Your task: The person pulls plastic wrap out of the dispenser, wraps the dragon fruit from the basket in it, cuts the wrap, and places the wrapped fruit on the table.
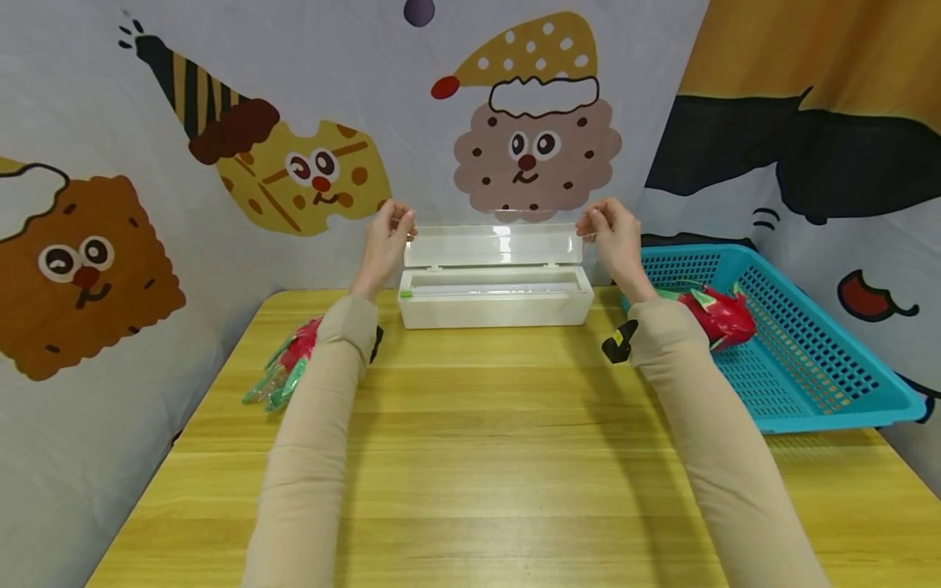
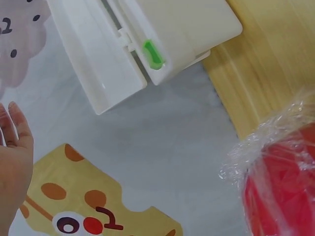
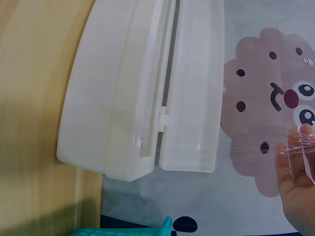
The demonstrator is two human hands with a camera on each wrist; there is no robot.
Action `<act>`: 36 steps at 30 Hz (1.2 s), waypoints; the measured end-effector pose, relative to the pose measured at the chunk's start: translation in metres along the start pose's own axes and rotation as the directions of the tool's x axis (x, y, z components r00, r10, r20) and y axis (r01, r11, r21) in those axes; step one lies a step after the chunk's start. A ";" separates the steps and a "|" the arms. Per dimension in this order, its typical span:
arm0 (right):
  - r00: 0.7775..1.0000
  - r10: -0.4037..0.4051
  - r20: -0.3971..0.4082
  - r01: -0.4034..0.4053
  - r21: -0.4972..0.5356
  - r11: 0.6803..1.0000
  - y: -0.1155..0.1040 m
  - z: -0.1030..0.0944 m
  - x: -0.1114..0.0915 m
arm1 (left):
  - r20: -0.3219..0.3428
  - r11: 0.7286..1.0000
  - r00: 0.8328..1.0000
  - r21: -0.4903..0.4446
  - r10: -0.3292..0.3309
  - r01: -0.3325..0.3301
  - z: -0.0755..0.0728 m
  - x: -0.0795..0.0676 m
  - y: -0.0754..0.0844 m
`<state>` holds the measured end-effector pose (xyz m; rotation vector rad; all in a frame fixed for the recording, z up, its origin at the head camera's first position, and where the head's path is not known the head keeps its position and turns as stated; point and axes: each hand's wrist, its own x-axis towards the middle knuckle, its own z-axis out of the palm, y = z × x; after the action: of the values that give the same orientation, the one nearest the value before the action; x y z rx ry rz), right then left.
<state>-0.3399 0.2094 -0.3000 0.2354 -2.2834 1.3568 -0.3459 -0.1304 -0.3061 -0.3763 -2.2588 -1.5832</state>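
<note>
A white cling film dispenser box (image 1: 494, 314) stands at the table's back edge, its clear lid (image 1: 456, 247) tipped up and back. Above the lid's left end, my left hand (image 1: 382, 249) pinches with thumb and fingers. My right hand (image 1: 617, 245) pinches at the opposite end, level with it. Clear cling film (image 3: 306, 143) bunches in the right fingers and stretches out from them, hard to see against the backdrop. In the left wrist view, a green slider (image 2: 153, 55) sits at the box's end.
A dragon fruit (image 1: 300, 345) in clear wrap lies on the table (image 1: 478, 474) beside my left forearm. To the right, a blue basket (image 1: 801, 400) holds another red dragon fruit (image 1: 728, 320). A printed cloth (image 1: 331, 49) hangs close behind the box.
</note>
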 end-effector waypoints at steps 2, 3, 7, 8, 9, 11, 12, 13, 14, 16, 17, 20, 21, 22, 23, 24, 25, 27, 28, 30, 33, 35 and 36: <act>1.000 -0.004 -0.005 0.004 0.003 1.000 -0.002 -0.001 0.001 | 0.004 1.000 1.000 -0.009 -0.009 0.009 -0.002 -0.001 0.005; 1.000 -0.006 -0.009 0.007 0.008 1.000 -0.002 -0.001 0.001 | 0.006 1.000 1.000 -0.011 -0.012 0.012 -0.003 -0.002 0.010; 1.000 -0.007 -0.021 0.008 0.044 0.999 -0.005 -0.002 0.003 | 0.005 1.000 1.000 -0.020 -0.019 0.019 -0.007 -0.009 0.029; 1.000 -0.005 -0.021 0.006 0.054 0.999 -0.006 -0.003 0.003 | 0.004 1.000 1.000 -0.019 -0.014 0.014 -0.007 -0.010 0.033; 1.000 -0.001 -0.022 0.002 0.062 0.998 -0.007 -0.003 0.003 | 0.003 1.000 1.000 -0.018 -0.008 0.008 -0.008 -0.010 0.036; 1.000 0.007 -0.021 -0.005 0.075 0.997 -0.011 -0.005 0.003 | -0.005 1.000 1.000 -0.021 0.000 0.000 -0.008 -0.008 0.034; 1.000 0.009 -0.020 -0.008 0.080 0.997 -0.013 -0.006 0.003 | -0.011 1.000 1.000 -0.022 0.002 -0.003 -0.008 -0.006 0.032; 1.000 0.012 -0.020 -0.010 0.082 0.997 -0.016 -0.007 0.002 | -0.015 1.000 1.000 -0.027 0.005 -0.005 -0.008 -0.004 0.029; 1.000 0.015 -0.019 -0.013 0.086 0.996 -0.021 -0.008 0.000 | -0.019 1.000 1.000 -0.030 0.005 -0.006 -0.007 -0.002 0.025; 1.000 0.015 -0.022 -0.013 0.088 0.996 -0.031 -0.010 -0.003 | -0.037 0.999 0.999 -0.033 0.008 -0.009 -0.006 0.003 0.019; 1.000 0.014 -0.024 -0.012 0.090 0.996 -0.036 -0.011 -0.005 | -0.045 0.999 0.999 -0.031 0.011 -0.013 -0.006 0.005 0.016; 1.000 0.001 -0.028 0.002 0.105 0.994 -0.046 -0.013 -0.009 | -0.060 0.999 0.998 -0.028 0.023 -0.025 -0.006 0.008 0.015; 0.999 -0.003 -0.032 0.007 0.109 0.994 -0.048 -0.014 -0.010 | -0.065 0.999 0.998 -0.029 0.026 -0.028 -0.006 0.008 0.015; 0.999 -0.006 -0.034 0.010 0.119 0.993 -0.048 -0.014 -0.009 | -0.066 0.999 0.997 -0.030 0.030 -0.032 -0.007 0.008 0.016; 0.999 -0.009 -0.037 0.013 0.130 0.991 -0.047 -0.014 -0.008 | -0.067 0.999 0.997 -0.029 0.033 -0.035 -0.007 0.008 0.017; 0.999 -0.014 -0.043 0.019 0.140 0.990 -0.043 -0.014 -0.006 | -0.068 0.999 0.997 -0.030 0.035 -0.037 -0.007 0.008 0.018; 0.999 -0.019 -0.050 0.026 0.144 0.989 -0.039 -0.013 -0.003 | -0.069 0.999 0.997 -0.029 0.037 -0.039 -0.008 0.008 0.019; 0.998 -0.024 -0.063 0.033 0.148 0.988 -0.032 -0.012 0.001 | -0.070 0.999 0.997 -0.029 0.036 -0.038 -0.009 0.008 0.021; 0.997 -0.027 -0.069 0.037 0.153 0.988 -0.029 -0.012 0.004 | -0.071 0.999 0.997 -0.028 0.040 -0.042 -0.009 0.008 0.022; 0.997 -0.032 -0.075 0.043 0.151 0.988 -0.027 -0.012 0.006 | -0.071 0.999 0.997 -0.027 0.042 -0.044 -0.010 0.008 0.023; 0.997 -0.025 -0.073 0.037 0.167 0.985 -0.038 -0.015 0.001 | -0.071 0.998 0.996 -0.027 0.061 -0.063 -0.011 0.008 0.025; 0.997 -0.024 -0.071 0.036 0.173 0.984 -0.048 -0.017 -0.003 | -0.071 0.997 0.995 -0.029 0.066 -0.068 -0.012 0.009 0.025; 0.997 -0.025 -0.069 0.037 0.182 0.983 -0.052 -0.018 -0.005 | -0.072 0.997 0.995 -0.031 0.069 -0.071 -0.012 0.009 0.026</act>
<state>-0.3110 0.1988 -0.2547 0.2796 -2.0937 1.5365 -0.3419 -0.1327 -0.2764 -0.3974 -2.1449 -1.5754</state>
